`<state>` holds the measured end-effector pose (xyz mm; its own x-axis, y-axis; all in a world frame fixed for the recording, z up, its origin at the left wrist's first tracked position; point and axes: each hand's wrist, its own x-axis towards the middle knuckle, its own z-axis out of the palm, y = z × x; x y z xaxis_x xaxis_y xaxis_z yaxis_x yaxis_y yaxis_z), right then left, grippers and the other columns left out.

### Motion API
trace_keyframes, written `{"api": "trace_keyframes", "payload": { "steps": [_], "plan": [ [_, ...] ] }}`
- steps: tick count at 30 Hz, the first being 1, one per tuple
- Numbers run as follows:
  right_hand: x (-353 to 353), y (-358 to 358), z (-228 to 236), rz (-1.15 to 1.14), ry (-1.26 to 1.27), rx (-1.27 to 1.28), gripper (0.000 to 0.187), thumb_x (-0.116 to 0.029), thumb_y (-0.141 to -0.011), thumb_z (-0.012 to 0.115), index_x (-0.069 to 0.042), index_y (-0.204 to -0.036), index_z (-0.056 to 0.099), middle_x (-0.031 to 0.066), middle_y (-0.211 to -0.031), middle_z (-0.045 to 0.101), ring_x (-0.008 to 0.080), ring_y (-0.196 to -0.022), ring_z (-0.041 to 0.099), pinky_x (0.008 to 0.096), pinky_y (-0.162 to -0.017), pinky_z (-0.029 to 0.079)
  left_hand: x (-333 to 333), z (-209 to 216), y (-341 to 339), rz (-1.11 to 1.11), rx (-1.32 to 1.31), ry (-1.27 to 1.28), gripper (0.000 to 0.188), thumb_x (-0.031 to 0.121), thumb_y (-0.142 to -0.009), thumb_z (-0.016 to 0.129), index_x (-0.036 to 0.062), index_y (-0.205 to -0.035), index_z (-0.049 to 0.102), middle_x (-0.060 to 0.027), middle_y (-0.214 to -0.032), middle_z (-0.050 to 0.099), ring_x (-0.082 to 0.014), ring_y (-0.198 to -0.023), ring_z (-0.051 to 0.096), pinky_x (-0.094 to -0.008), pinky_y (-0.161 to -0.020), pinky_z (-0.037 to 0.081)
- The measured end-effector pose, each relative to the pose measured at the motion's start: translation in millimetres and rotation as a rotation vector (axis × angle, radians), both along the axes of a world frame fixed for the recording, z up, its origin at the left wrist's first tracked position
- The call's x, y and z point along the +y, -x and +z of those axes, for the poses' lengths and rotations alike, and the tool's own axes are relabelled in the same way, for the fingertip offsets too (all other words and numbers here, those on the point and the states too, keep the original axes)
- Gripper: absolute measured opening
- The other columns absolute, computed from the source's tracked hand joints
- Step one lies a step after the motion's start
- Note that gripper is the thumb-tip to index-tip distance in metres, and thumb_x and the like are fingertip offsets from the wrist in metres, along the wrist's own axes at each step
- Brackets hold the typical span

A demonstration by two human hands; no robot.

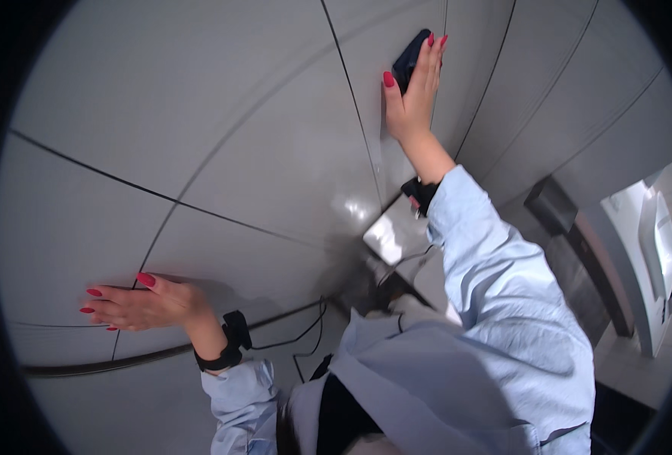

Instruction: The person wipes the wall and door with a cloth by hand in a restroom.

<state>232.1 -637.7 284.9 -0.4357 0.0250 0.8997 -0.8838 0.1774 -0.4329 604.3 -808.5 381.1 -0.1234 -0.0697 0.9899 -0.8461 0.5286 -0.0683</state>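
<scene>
R hand (414, 98) is up high, pressing a dark cloth (410, 57) flat against the grey wall panel (199, 114); fingers lie straight over it, thumb out to the side, so it's a flat press, not a fist. Cloth peeks out above and left of the fingertips, sitting just right of a thin dark vertical seam (351, 98) btw two panels. L hand (142, 303) is low and well apart from the R, spread open, palm side against the wall, holding nothing; fingers point left, close to a seam crossing.

Edges: dark seams cut the wall into big panels, bent by the lens. One runs diag from upper left down to centre, another drops vertically past the L hand. A dark horizontal groove (123, 360) runs under the L wrist. Plenty of bare panel btw the two hands and up-left of them. To the right the wall ends near a white fixture (654, 250) and pale floor.

Materials: panels look smooth, semi-gloss, w/ a soft light glare near centre. Cloth is dark, soft-looking, folded small. Both sleeves (503, 303) are light blue woven fabric, creased. Black bands on both wrists; a thin black cable (305, 334) loops from the L one. Nails are red, long, pointed.
</scene>
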Motion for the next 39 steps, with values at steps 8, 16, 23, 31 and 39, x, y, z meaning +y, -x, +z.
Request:
{"api": "trace_keyframes", "payload": {
  "steps": [8,16,23,31,39],
  "plan": [
    [-10,-51,106,0.279,0.264,-0.046,0.045,-0.015,-0.101,0.047,0.003,-0.142,0.042,0.0192,-0.144,0.049,0.0288,-0.13,0.049,0.0348,-0.111,0.034,4,1,-1,-0.071,0.024,-0.039,0.065,0.044,-0.101,0.026,0.0065,-0.154,0.026,-0.0154,-0.162,0.015,-0.032,-0.151,0.007,-0.0488,-0.119,0.005],
    [35,-113,157,1.347,0.884,-0.743,0.043,-0.021,-0.105,0.039,0.004,-0.139,0.045,0.0138,-0.14,0.053,0.0261,-0.129,0.051,0.0398,-0.112,0.036,7,5,-4,-0.142,0.064,-0.064,0.062,0.04,-0.101,0.029,0.0062,-0.153,0.029,-0.0113,-0.163,0.017,-0.0291,-0.151,0.008,-0.0465,-0.12,0.002],
    [54,-122,165,1.576,0.911,-0.856,0.045,-0.021,-0.105,0.036,0.005,-0.14,0.043,0.0154,-0.146,0.047,0.0261,-0.135,0.045,0.04,-0.116,0.031,4,3,-9,-0.13,0.042,-0.071,0.063,0.041,-0.101,0.028,0.0054,-0.153,0.029,-0.0151,-0.162,0.017,-0.0333,-0.151,0.008,-0.0487,-0.119,0.002],
    [-9,-86,138,0.694,0.584,-0.38,0.053,-0.025,-0.106,0.033,0.002,-0.151,0.027,0.014,-0.161,0.021,0.0248,-0.149,0.017,0.0374,-0.12,0.014,5,0,-7,-0.148,0.038,-0.108,0.063,0.038,-0.1,0.031,0.0039,-0.153,0.028,-0.0183,-0.161,0.018,-0.0349,-0.151,0.008,-0.0501,-0.119,0.003],
    [-82,-213,153,0.288,0.097,-0.153,0.083,-0.047,-0.099,0.042,0.002,-0.155,0.004,0.0256,-0.161,-0.004,0.0439,-0.149,-0.009,0.0569,-0.115,-0.006,11,2,-25,-0.231,-0.019,-0.169,0.064,0.031,-0.097,0.038,0.002,-0.153,0.026,-0.0194,-0.161,0.017,-0.0384,-0.15,0.006,-0.0533,-0.118,0.001]
  ]
}}
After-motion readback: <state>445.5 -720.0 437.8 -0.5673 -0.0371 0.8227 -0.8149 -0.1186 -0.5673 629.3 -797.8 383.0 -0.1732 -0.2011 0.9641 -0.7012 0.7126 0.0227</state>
